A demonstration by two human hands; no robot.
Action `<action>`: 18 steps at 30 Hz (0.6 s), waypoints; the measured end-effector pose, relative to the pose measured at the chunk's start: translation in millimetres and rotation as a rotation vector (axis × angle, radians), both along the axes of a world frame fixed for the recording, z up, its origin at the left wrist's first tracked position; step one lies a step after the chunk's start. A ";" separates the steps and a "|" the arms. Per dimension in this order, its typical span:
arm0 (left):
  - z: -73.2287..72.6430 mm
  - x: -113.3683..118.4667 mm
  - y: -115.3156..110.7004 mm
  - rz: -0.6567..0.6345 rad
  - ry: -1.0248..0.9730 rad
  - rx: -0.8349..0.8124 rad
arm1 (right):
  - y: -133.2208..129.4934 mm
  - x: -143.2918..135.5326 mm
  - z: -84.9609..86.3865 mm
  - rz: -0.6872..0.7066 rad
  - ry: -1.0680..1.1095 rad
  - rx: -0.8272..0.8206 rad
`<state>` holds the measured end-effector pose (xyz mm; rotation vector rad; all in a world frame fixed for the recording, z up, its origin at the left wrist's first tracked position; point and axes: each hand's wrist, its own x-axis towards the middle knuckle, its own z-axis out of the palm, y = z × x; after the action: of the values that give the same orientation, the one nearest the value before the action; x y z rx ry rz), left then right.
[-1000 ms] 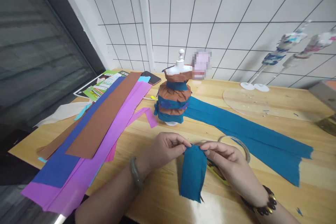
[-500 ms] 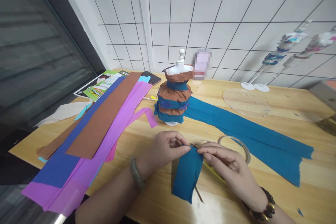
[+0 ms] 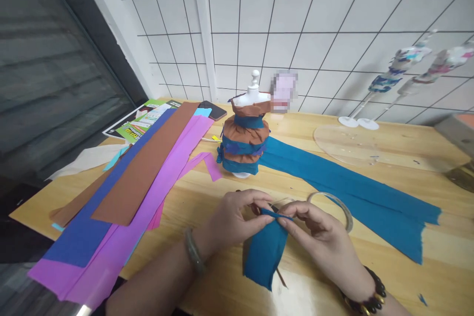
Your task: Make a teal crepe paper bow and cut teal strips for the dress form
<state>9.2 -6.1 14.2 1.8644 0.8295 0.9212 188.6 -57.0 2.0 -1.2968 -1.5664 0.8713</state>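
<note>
Between my two hands hangs a short piece of teal crepe paper (image 3: 264, 256), its top edge gathered into a fold. My left hand (image 3: 240, 217) pinches that edge with thumb and fingers from the left. From the right, my right hand (image 3: 322, 237) pinches the same edge, close to the left fingertips. Behind the hands stands a small dress form (image 3: 246, 133) wrapped in brown and teal crepe paper. A roll of clear tape (image 3: 348, 212) lies beside my right hand, partly hidden by it. Under the teal piece a thin brown strip (image 3: 281, 277) sticks out.
Long brown (image 3: 148, 163), blue and purple crepe strips lie at the left. A long teal strip (image 3: 344, 185) stretches right from the dress form. At the back are a phone (image 3: 214, 111), two decorated stands (image 3: 387, 81) and a clear disc (image 3: 344, 143).
The top edge of the teal piece is now folded over and bunched between my fingertips. Both hands have shifted slightly, and the right fingers have turned inward.
</note>
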 end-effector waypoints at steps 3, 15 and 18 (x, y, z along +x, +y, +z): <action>-2.7 0.3 0.5 -0.035 -0.011 0.014 | -0.7 0.1 -1.2 -0.021 -0.095 0.117; 5.3 0.9 1.3 0.012 0.015 -0.016 | 0.4 -1.4 7.4 0.006 -0.220 0.196; 4.2 0.8 1.8 0.021 0.001 -0.076 | 0.5 -0.2 5.9 0.000 -0.227 0.181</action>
<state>10.0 -4.2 18.4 1.7933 0.8743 0.8897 188.4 -56.5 7.9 -1.2987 -1.7777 0.5820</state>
